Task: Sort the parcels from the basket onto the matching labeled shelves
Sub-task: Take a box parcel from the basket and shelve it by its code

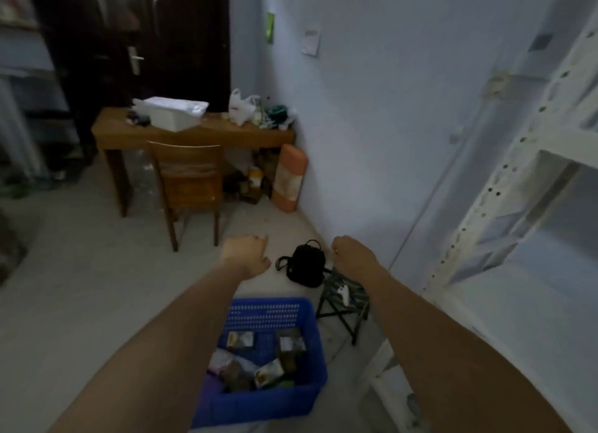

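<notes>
A blue plastic basket (293, 397) stands on the floor below my arms, holding several small parcels (268, 372) with white labels. My left hand (247, 254) is stretched forward above the floor beyond the basket, fingers curled downward, holding nothing. Level with it and apart, my right hand (351, 253) is also held out with its fingers bent away from view, and nothing shows in it. A white metal shelf rack (504, 206) rises along the right side; its labels cannot be read.
A black bag (307, 264) lies on the floor past the basket. A small folding stool (346, 300) with a white object stands beside the basket. Further back are a wooden desk (194, 131), a chair (189, 180) and a dark door (181, 37).
</notes>
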Demonstrator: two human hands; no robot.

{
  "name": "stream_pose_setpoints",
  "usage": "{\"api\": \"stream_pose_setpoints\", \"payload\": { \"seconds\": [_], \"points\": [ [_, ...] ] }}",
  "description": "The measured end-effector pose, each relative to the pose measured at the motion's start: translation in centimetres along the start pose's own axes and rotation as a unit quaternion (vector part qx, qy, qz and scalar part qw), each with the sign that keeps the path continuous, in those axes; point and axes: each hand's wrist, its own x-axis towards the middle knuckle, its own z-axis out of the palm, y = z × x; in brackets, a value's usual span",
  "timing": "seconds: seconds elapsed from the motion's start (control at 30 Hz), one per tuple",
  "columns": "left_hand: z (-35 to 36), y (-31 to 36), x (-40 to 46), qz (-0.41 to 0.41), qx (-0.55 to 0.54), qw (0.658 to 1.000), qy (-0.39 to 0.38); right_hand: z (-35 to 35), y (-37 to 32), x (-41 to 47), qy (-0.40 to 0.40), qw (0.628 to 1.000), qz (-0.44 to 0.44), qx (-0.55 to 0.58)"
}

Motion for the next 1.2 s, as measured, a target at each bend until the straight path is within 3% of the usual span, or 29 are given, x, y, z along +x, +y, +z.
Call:
{"api": "stream_pose_setpoints", "payload": {
  "seconds": [0.2, 0.4, 0.87, 1.2],
  "points": [
    [6.8, -9.2, 4.6, -0.094, 0.020, 0.989, -0.110, 7.9, -5.2, 12.9, -0.125, 0.990, -0.065, 0.016],
    [12.1, -16.0, 10.0, -0.140, 0.020, 0.980, -0.140, 16.1, -6.8, 21.8, -0.192, 0.978, -0.078, 0.000],
    [29.2, -24.3, 21.7, -0.064, -0.040, 0.973, -0.217, 33.8, -10.6, 32.2, -0.289, 0.957, -0.006, 0.016],
    [48.6, -26.9, 26.6, -0.128, -0.062, 0.951, -0.274, 52.1, -6.0, 38.9, -0.308, 0.950, 0.003, 0.050]
  ]
}}
